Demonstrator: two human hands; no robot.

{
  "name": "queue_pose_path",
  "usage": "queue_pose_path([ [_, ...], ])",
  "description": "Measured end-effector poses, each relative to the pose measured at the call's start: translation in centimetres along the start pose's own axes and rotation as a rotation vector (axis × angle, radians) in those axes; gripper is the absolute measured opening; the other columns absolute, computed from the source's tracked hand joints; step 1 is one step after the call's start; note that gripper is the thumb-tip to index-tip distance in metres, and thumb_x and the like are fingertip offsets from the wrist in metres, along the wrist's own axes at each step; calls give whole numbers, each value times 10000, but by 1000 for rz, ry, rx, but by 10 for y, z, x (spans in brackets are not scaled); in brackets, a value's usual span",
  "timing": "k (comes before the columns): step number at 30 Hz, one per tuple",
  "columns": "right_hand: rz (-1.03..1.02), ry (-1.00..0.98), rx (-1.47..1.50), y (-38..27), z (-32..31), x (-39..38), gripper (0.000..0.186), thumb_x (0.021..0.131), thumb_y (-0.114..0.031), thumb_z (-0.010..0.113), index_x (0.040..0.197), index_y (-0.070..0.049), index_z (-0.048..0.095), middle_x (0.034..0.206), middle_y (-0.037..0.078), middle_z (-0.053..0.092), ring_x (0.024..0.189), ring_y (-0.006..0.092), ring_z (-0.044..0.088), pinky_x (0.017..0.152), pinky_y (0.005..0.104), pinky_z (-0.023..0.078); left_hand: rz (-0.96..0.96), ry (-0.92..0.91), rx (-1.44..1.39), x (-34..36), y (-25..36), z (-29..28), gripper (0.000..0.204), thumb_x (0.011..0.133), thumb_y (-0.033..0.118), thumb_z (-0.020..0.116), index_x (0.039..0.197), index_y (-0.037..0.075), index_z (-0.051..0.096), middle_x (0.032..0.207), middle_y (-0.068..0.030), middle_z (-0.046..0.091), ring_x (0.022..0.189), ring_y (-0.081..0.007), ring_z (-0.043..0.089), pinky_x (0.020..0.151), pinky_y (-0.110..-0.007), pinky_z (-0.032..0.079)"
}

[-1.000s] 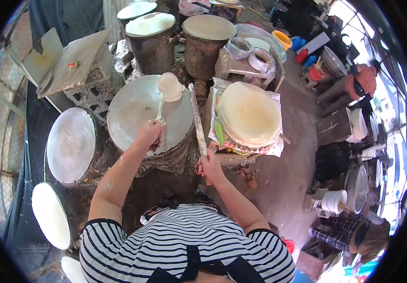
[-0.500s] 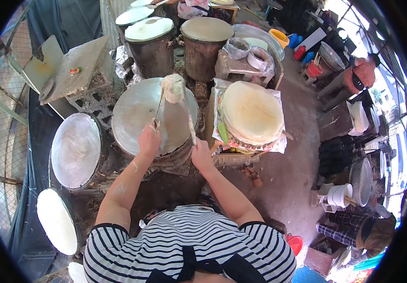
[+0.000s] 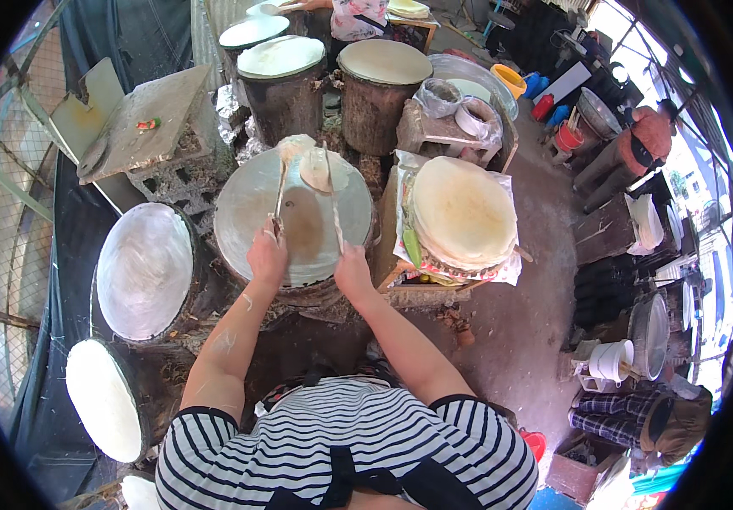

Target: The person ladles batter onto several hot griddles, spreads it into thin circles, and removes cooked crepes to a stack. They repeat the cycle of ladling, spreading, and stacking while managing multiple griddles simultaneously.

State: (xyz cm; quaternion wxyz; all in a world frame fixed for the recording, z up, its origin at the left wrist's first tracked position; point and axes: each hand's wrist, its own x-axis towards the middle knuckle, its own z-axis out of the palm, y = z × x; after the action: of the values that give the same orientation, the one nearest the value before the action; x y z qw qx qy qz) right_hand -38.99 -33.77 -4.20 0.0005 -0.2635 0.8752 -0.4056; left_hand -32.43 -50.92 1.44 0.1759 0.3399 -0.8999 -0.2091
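Fingers clamped both sides: left hand (image 3: 267, 255) closed round a thin stick (image 3: 280, 191), right hand (image 3: 353, 269) closed round a wooden batten (image 3: 336, 214). Both sit over the near edge of the big round griddle (image 3: 243, 208), left at 7 o'clock, right at 5. Tool tips point to 12, roughly side by side, apart. Pale lump (image 3: 298, 146) up at the stick's tip, 12 on the griddle; round pale blob (image 3: 314, 176) at 1, against the batten or just behind it, can't tell which. Griddle has a whitish film, brown in the middle.

Step in hand, my read: working the soft stuff between the two tools over the plate. Next move probably calls for firm grips, tips kept from crossing, blob held inside the rim. Flatbread stack (image 3: 466, 208) at 3 o'clock, green pepper (image 3: 412, 248) by its near-left edge. Second griddle (image 3: 144, 272) at 8.
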Motion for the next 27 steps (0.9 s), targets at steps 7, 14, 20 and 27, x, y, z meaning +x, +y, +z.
queue_pose_path([
  [7,0,-67,-167,21,4,13,292,753,-18,504,1042,19,488,1005,243,475,860,438,555,739,487,481,31,113,-197,4,-21,-3,354,870,225,525,1197,91,502,963,-160,558,890,-352,573,728,-440,456],
  [14,-13,-71,-71,-24,-3,44,211,787,-39,471,981,21,532,894,274,523,843,442,527,761,491,447,-12,97,-681,1,-33,-2,274,866,134,537,1100,-7,518,846,-112,550,788,-227,553,704,-332,437],
  [20,-61,-68,-149,-18,32,43,232,797,-39,450,999,42,530,990,262,511,819,425,563,733,488,472,-278,-104,-941,-14,-20,-30,201,875,110,535,1036,-10,519,629,17,459,528,-69,440,461,-238,360],
  [27,-12,-35,-168,-30,4,53,247,787,-42,476,1009,44,542,936,255,530,874,407,549,753,455,473,-358,-71,-1054,-27,-27,-54,135,880,129,513,957,18,520,529,7,452,403,-89,431,362,-243,345],
])
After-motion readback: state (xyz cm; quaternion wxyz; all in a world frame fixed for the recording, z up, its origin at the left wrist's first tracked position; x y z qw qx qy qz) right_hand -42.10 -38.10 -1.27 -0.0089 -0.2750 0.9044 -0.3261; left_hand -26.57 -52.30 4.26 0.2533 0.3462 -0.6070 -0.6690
